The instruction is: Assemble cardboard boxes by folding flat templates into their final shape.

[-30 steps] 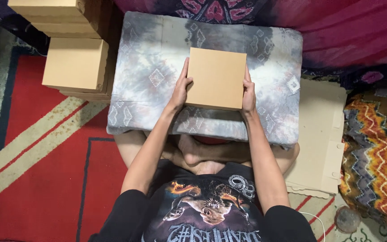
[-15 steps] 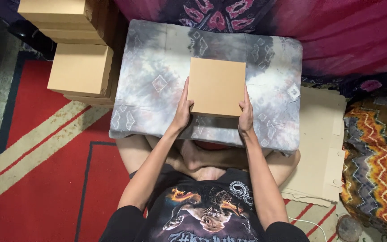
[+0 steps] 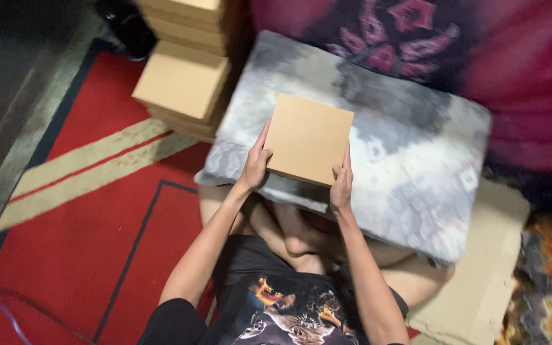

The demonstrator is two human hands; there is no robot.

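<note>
Head view, one sitting person, legs crossed, looking down at the lap.

Item held: flat square cardboard box (image 3: 308, 138), plain brown, closed. It lies over the near left part of the grey patterned cushion (image 3: 410, 160) that rests across the knees, one corner pointing toward the cushion's far edge.

Left hand (image 3: 255, 165): fingers together, pressed along the box's left side, thumb up on the edge. Right hand (image 3: 342, 183): fingers clamped on the box's near right corner, thumb on top.

Step in hand, as judged: the box is gripped at two sides and seems to be being turned or squared up on the cushion. The next move would call for a steady two-sided grip, so the thin box does not slip or tilt off the cushion's near edge.

Surroundings: stack of like cardboard boxes (image 3: 183, 83) beside the cushion's far left corner, on the red rug (image 3: 84, 243). Taller stack (image 3: 183, 19) behind it. Flat sheet of cardboard (image 3: 487, 268) on the floor under the cushion's right end. Dark red patterned cloth (image 3: 480, 57) beyond the far edge.

Change from the earlier frames: the box sat square near the cushion's middle; it now lies turned and nearer the left end. The hands have moved down toward its near corners, and the view itself has swung.
</note>
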